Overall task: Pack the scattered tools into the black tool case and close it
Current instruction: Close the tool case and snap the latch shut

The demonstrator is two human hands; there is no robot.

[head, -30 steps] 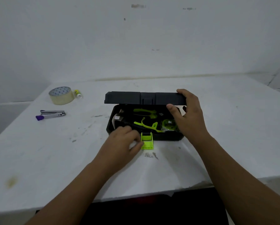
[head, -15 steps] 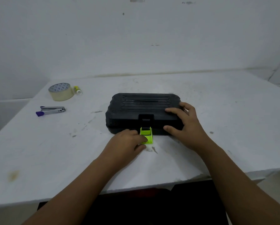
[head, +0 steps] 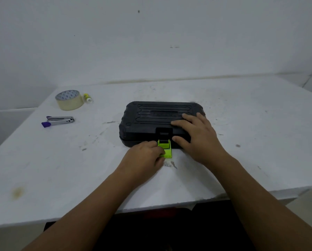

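Note:
The black tool case [head: 148,120] lies in the middle of the white table [head: 242,142] with its ribbed lid down. Its lime-green latch [head: 165,150] hangs open, flat on the table at the case's front. My left hand [head: 144,156] pinches the latch from the left side. My right hand [head: 198,134] lies flat on the lid's right front corner, fingers spread on top and thumb against the front wall. The tools inside are hidden by the lid.
A roll of tan tape [head: 69,100] and a small yellow-capped bottle [head: 87,98] sit at the far left of the table. A purple-and-silver stapler [head: 58,121] lies nearer, also on the left. A wall rises behind the table.
My right hand brought the lid down from half open to fully shut and now presses on it. My left hand stayed at the green latch.

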